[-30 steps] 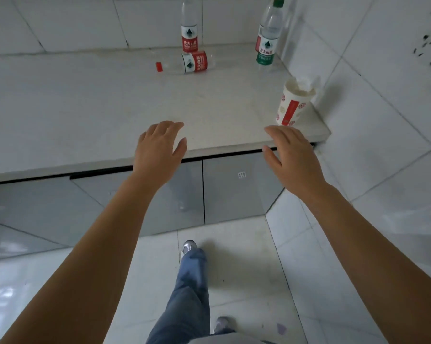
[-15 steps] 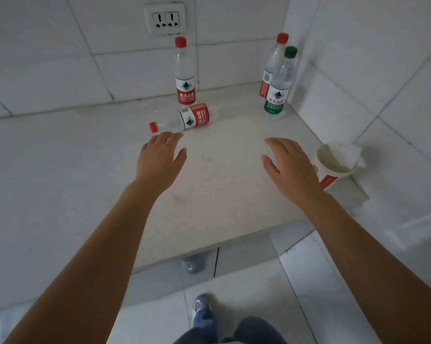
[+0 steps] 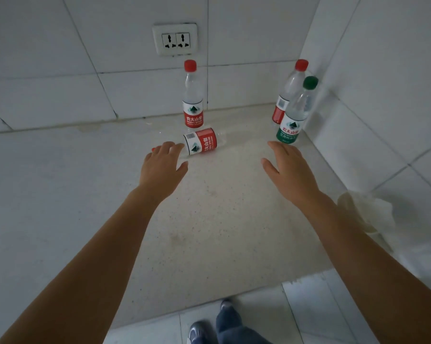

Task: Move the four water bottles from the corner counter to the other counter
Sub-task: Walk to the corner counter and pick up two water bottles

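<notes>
Several clear water bottles sit at the far corner of the pale counter [image 3: 209,219]. One red-capped bottle [image 3: 192,100] stands by the back wall. Another red-labelled bottle [image 3: 203,144] lies on its side in front of it, cap to the left. A third red-capped bottle [image 3: 287,95] stands in the corner, partly behind a green-capped, green-labelled bottle [image 3: 292,115]. My left hand [image 3: 163,168] is open, its fingertips over the neck of the lying bottle. My right hand [image 3: 287,170] is open, just short of the green-labelled bottle.
A paper cup with crumpled white tissue [image 3: 365,212] stands at the counter's right edge, beside my right forearm. A double wall socket [image 3: 176,40] is on the tiled back wall. A tiled side wall closes the right. My feet and the floor show below the counter's front edge.
Both hands have reached farther over the counter toward the bottles. The left hand now covers the lying bottle's neck; the right is close to the green-labelled bottle.
</notes>
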The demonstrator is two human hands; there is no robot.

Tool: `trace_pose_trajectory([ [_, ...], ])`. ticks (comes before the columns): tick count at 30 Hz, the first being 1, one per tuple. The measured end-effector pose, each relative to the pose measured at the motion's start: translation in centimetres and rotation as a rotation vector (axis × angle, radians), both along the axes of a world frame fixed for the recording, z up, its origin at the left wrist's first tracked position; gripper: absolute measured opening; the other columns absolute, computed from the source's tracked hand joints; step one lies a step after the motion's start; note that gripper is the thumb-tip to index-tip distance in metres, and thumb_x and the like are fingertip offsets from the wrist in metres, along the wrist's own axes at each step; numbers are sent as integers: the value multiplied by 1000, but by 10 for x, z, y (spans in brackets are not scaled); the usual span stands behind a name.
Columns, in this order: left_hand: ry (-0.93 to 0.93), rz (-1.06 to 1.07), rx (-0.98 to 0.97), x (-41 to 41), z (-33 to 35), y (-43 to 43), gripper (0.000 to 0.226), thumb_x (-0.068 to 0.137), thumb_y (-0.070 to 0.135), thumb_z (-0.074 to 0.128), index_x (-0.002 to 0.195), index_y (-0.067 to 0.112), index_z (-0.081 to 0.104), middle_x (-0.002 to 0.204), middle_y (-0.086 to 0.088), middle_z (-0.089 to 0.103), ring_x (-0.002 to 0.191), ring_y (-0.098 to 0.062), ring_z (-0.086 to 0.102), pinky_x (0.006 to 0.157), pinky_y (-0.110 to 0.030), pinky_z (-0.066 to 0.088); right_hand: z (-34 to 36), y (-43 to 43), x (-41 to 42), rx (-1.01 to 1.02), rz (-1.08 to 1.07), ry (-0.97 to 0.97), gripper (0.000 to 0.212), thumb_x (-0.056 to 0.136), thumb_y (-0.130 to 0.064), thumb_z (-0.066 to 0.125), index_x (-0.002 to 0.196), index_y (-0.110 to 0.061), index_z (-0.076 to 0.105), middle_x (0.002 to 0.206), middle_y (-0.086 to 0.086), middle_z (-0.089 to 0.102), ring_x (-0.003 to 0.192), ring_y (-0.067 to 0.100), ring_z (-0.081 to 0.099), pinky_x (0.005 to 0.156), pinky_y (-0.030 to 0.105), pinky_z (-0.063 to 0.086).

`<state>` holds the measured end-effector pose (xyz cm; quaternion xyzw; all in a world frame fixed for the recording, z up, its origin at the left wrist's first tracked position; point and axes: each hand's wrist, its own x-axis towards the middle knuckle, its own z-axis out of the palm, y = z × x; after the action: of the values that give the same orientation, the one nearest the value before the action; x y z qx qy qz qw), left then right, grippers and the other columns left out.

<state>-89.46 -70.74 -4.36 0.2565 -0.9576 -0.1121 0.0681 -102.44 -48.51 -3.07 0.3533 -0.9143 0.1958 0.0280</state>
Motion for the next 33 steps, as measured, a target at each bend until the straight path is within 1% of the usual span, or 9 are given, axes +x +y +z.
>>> trace_pose_trajectory([
  [4, -42, -8, 2, -33, -7, -8, 56, 91, 31, 52, 141, 15, 31, 146, -10, 38, 132, -28, 40, 109, -44, 34, 1, -10, -29, -32, -58, -51, 48, 94, -27, 47, 134, -1, 38, 136, 18, 47, 126, 32, 40, 100, 39, 36],
  [8, -107, -31, -1, -72, -20, -19, 62, 89, 31, 57, 142, 15, 28, 149, -11, 34, 133, -30, 37, 109, -45, 32, -4, -17, -64, -59, -187, -123, 46, 92, -30, 50, 126, 0, 43, 126, 20, 52, 117, 35, 45, 94, 43, 40],
  [11, -172, -58, -44, -98, -33, -26, 67, 90, 31, 55, 145, 14, 22, 153, -12, 25, 140, -31, 25, 114, -47, 22, -14, -18, -90, -111, -291, -177, 45, 89, -31, 54, 121, 1, 48, 118, 20, 56, 110, 35, 51, 90, 42, 44],
  [16, -294, -52, -94, -131, -57, -33, 74, 91, 30, 54, 148, 16, 10, 158, -15, 6, 146, -32, 4, 117, -52, 6, -30, -18, -121, -138, -387, -258, 46, 87, -30, 56, 122, -1, 49, 121, 19, 58, 111, 33, 54, 87, 34, 44],
  [19, -310, -20, -78, -144, -67, -35, 74, 89, 26, 57, 147, 15, 13, 156, -17, 13, 144, -34, 11, 116, -54, 10, -36, -17, -134, -163, -425, -282, 46, 87, -29, 56, 122, 0, 49, 121, 19, 58, 110, 33, 55, 83, 31, 43],
  [22, -301, 15, -134, -154, -73, -37, 76, 85, 23, 62, 145, 14, 17, 145, -18, 32, 134, -35, 31, 110, -53, 24, -40, -17, -145, -149, -475, -293, 46, 88, -31, 55, 120, 1, 50, 120, 21, 58, 110, 34, 54, 83, 34, 43],
  [25, -274, 40, -182, -160, -74, -40, 70, 79, 25, 68, 137, 7, 32, 132, -17, 44, 122, -34, 40, 105, -47, 33, -39, -18, -155, -161, -515, -313, 48, 89, -32, 55, 121, 2, 48, 123, 21, 57, 112, 34, 54, 83, 32, 43],
  [29, -242, 67, -92, -164, -77, -40, 73, 76, 28, 73, 134, 7, 34, 129, -19, 48, 118, -36, 46, 102, -47, 36, -37, -18, -167, -243, -566, -371, 55, 86, -32, 60, 124, 3, 43, 125, 22, 53, 115, 34, 52, 93, 42, 44],
  [33, -179, 71, -21, -170, -77, -36, 73, 78, 26, 70, 137, 8, 30, 130, -18, 51, 118, -37, 50, 102, -48, 37, -34, -20, -179, -346, -601, -468, 70, 79, -29, 68, 131, 1, 33, 135, 19, 45, 123, 33, 47, 96, 39, 42],
])
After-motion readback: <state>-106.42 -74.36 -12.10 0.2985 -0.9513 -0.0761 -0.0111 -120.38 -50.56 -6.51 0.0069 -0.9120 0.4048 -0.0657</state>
